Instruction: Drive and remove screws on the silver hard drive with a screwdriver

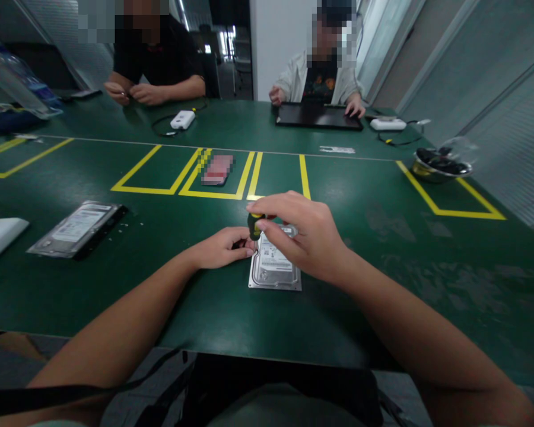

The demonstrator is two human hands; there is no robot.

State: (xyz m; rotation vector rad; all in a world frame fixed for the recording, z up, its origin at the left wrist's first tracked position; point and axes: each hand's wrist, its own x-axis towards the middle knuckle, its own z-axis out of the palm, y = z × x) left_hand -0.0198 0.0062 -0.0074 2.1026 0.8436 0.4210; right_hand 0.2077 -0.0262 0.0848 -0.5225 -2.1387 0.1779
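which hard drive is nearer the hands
The centre drive, partly hidden by the right hand; the other drive lies well apart, farther left.

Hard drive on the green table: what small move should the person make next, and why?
Probably a small twist of the screwdriver with the right hand while the left hand steadies the hard drive: the right hand holds the screwdriver roughly upright over the hard drive's left edge, near the left hand. Its tip is unclear.

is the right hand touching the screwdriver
Touching. The head view shows the right hand gripping the screwdriver by its black-and-yellow handle, thumb against its side.
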